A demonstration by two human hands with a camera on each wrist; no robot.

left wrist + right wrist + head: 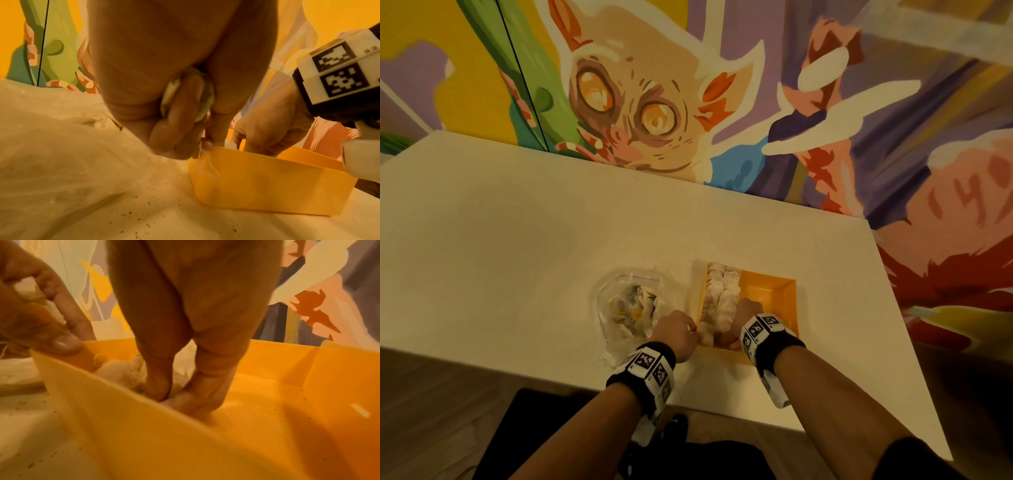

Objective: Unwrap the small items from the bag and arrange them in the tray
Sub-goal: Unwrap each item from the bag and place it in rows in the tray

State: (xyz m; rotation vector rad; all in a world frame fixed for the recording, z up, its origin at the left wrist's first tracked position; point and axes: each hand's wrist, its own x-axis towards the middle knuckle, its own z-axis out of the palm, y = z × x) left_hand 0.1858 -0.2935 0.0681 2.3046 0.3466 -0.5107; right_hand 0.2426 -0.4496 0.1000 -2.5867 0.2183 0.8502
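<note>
An orange tray [767, 291] sits on the white table, with rows of white tea bags [722, 294] packed along its left side. My right hand [748, 310] reaches down into the tray, and its thumb and fingers [156, 386] pinch a pale tea bag [167, 402] at the tray floor beside the others [117, 371]. My left hand [678, 334] is at the tray's near left corner. It holds a crumpled wrapper [169, 92] in its curled palm while its thumb [65, 342] presses the tray rim [267, 183]. Thin strings hang from it.
A clear plastic bag [619, 301] with more wrapped items lies just left of the tray, close to my left hand. Fine dark crumbs [164, 191] dot the table between bag and tray. The table's front edge runs near my wrists; a painted wall stands behind.
</note>
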